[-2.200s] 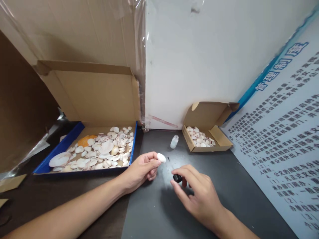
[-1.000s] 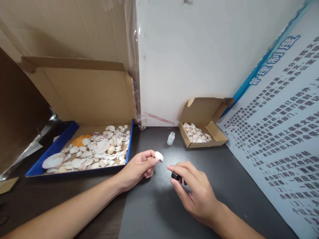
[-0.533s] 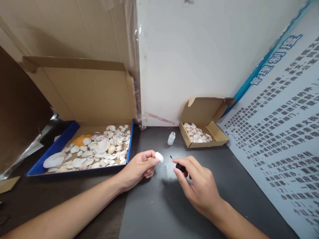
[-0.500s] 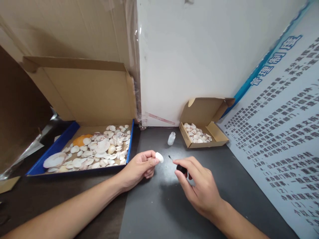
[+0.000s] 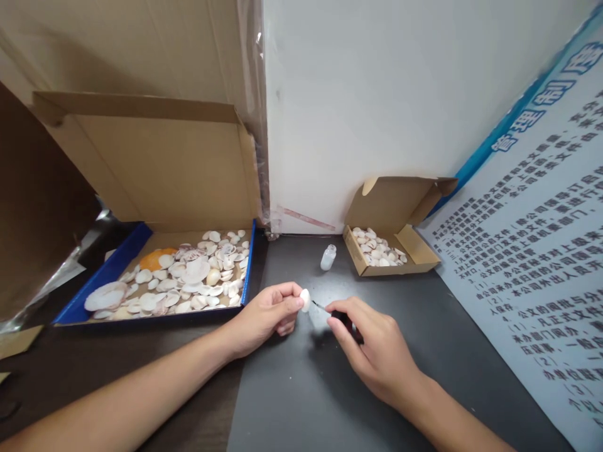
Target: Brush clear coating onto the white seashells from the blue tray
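A small white seashell [image 5: 305, 301] is pinched between the thumb and forefinger of my left hand [image 5: 274, 312], above the dark tabletop. My right hand [image 5: 370, 339] grips the black cap of a brush applicator [image 5: 343, 318]. Its thin stem points left, and the dark brush tip is at or very close to the shell; I cannot tell whether they touch. Part of the cap is hidden by my fingers. Beyond my hands, a small clear bottle [image 5: 328, 258] stands uncapped with whitish contents.
On the left lies an open blue-edged cardboard box [image 5: 250, 263] of many shells, including a large orange one [image 5: 155, 258]. A smaller open cardboard box [image 5: 400, 270] with shells stands at the back right. A white panel [image 5: 358, 113] rises behind; a printed board [image 5: 527, 251] leans at right.
My right hand has brought the brush leftward to the shell. My left hand has turned the shell more upright. The whole view has shifted slightly.
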### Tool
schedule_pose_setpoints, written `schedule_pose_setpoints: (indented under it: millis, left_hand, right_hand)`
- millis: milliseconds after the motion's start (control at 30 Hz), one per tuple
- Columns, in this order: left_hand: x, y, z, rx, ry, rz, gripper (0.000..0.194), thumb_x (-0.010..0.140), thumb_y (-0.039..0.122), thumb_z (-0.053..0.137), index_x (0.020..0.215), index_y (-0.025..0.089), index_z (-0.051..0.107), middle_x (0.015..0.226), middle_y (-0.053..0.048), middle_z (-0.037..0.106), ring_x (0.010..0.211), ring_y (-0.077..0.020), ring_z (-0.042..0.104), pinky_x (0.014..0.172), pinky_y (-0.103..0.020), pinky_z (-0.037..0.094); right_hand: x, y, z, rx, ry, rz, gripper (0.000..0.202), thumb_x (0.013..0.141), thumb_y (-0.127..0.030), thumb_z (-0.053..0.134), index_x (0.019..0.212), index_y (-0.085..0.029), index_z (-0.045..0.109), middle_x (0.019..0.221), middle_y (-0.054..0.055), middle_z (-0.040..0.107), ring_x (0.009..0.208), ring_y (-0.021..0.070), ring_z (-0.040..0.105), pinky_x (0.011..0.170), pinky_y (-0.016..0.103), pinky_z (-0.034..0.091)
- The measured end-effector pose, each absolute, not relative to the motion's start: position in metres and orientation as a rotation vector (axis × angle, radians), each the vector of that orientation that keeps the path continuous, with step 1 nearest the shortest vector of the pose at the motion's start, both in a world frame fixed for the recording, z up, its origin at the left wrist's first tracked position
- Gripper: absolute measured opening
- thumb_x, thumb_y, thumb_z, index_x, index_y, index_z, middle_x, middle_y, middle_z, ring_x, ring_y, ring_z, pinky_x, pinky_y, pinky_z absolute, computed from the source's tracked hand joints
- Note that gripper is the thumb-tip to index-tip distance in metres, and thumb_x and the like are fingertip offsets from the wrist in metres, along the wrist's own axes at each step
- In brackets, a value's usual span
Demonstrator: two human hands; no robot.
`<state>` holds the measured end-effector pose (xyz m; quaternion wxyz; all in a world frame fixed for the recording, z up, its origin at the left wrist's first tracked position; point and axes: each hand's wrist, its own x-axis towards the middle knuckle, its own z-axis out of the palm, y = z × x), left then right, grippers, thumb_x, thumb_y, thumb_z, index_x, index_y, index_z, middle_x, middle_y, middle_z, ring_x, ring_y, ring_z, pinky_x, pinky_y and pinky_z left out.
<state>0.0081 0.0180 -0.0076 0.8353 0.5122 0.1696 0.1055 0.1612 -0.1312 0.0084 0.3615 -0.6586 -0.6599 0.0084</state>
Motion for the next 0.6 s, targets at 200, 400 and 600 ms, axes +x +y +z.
schedule_pose_setpoints:
  millis: [200, 400, 600]
  left_hand:
    - [0.0091, 0.0175, -0.0073, 1.069, 0.387, 0.261, 0.028, 0.08, 0.036, 0.07, 0.081, 0.018, 0.049, 0.055, 0.009, 0.036, 0.046, -0.0042, 0.029, 0.046, -0.019, 0.028]
    - [0.0077, 0.0177, -0.0058, 1.098, 0.425, 0.24, 0.026, 0.08, 0.036, 0.069, 0.084, 0.018, 0.05, 0.058, 0.006, 0.044, 0.05, -0.0069, 0.04, 0.048, -0.019, 0.038]
    - [0.0072, 0.0192, -0.0097, 1.136, 0.401, 0.202, 0.024, 0.084, 0.037, 0.063, 0.086, 0.019, 0.048, 0.051, 0.007, 0.046, 0.043, -0.0061, 0.039, 0.044, -0.017, 0.036]
  right_hand:
    - [0.1618, -0.1321, 0.0088, -1.576, -1.702, 0.053, 0.015, 0.095, -0.02, 0.047, 0.107, -0.018, 0.057, 0.087, 0.002, 0.063, 0.066, 0.0092, 0.058, 0.062, 0.02, 0.046]
    - [0.1615, -0.132, 0.0093, -1.606, -1.678, 0.076, 0.014, 0.095, -0.021, 0.048, 0.104, -0.018, 0.058, 0.083, 0.002, 0.062, 0.066, 0.0098, 0.057, 0.061, 0.021, 0.045]
    - [0.1621, -0.1325, 0.0088, -1.619, -1.639, 0.075, 0.011, 0.093, -0.02, 0.051, 0.101, -0.018, 0.059, 0.079, 0.0, 0.06, 0.062, 0.0087, 0.055, 0.059, 0.02, 0.044]
